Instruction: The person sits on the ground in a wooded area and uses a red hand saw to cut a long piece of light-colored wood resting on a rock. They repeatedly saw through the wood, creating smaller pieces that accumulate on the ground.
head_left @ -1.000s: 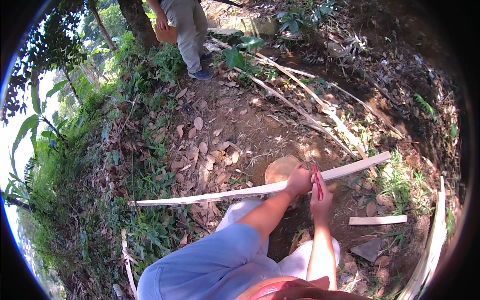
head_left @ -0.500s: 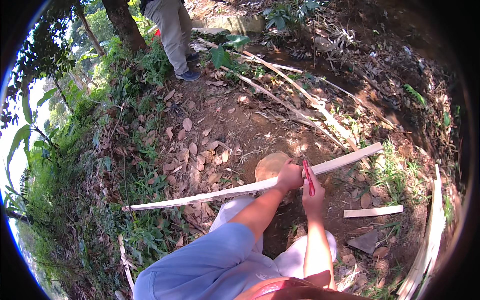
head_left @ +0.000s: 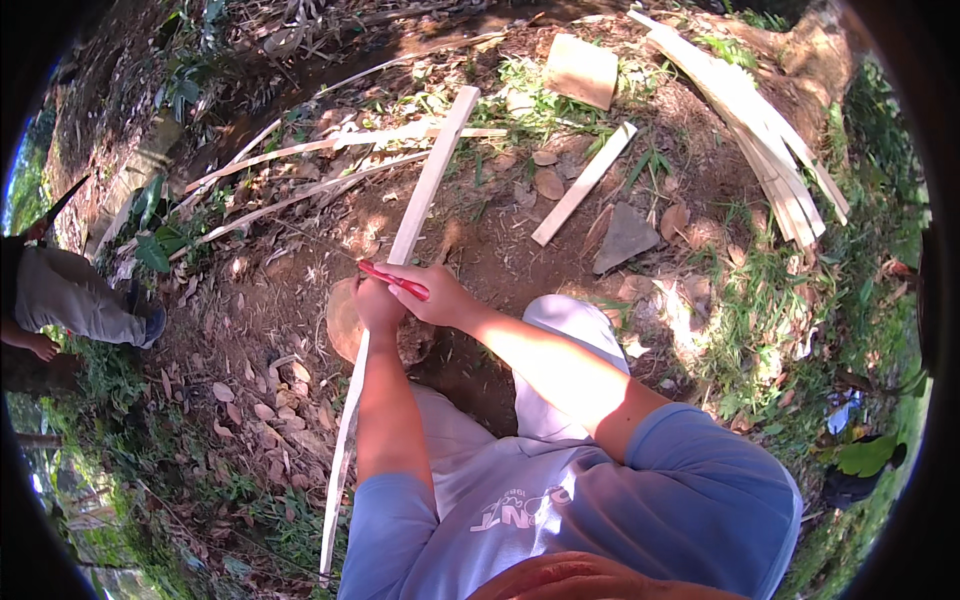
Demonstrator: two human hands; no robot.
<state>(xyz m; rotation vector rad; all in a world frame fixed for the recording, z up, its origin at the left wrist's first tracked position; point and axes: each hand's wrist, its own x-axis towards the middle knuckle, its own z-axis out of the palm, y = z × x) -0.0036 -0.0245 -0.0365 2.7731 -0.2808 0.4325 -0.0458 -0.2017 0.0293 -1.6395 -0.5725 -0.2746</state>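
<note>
My left hand (head_left: 378, 303) is closed around a long pale wooden strip (head_left: 432, 175), which runs from the upper middle of the view down to the lower left. Close against it, my right hand (head_left: 445, 297) grips a red-handled tool (head_left: 398, 281). The tool's handle lies across the strip beside my left fingers; its thin far end is hard to make out. Just beneath my left hand stands a round cut tree stump (head_left: 343, 318), partly covered by the hand and strip.
Several long strips (head_left: 775, 130) lie at the upper right, others (head_left: 300, 195) at the upper left. A short strip (head_left: 585, 185), a grey stone (head_left: 625, 238) and a square board (head_left: 582, 70) rest on leafy soil. Another person (head_left: 75, 295) stands at the left edge.
My view has turned, so the strip now runs steeply instead of nearly level, and the other person appears farther left. Both hands keep their grips near the stump.
</note>
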